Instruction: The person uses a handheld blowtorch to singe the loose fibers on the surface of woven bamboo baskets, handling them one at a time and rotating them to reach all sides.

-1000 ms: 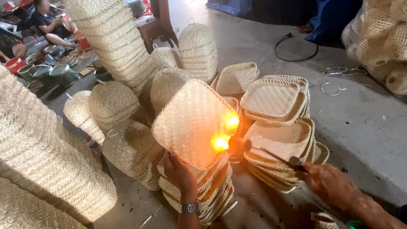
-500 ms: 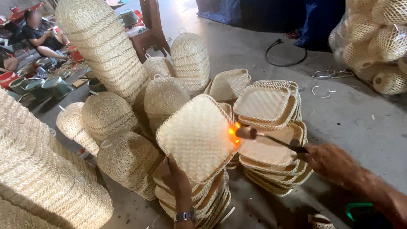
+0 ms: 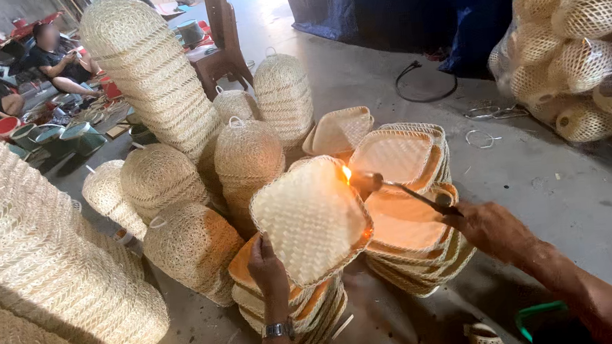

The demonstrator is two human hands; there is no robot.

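Woven tray point(image 3: 312, 219), held tilted on edge above a tray stack point(image 3: 292, 310) that it partly hides; the flame point(image 3: 347, 173) at its upper right rim hides the torch point(image 3: 403, 189) tip. Left hand point(image 3: 266, 268) closed on the tray's lower edge, fingers behind it and unseen; right hand point(image 3: 494, 229), right of the tray, closed around the torch's thin rod, its grip partly hidden. Second stack point(image 3: 413, 218) right of the tray; basket columns point(image 3: 154, 82) behind it, cut off at left.
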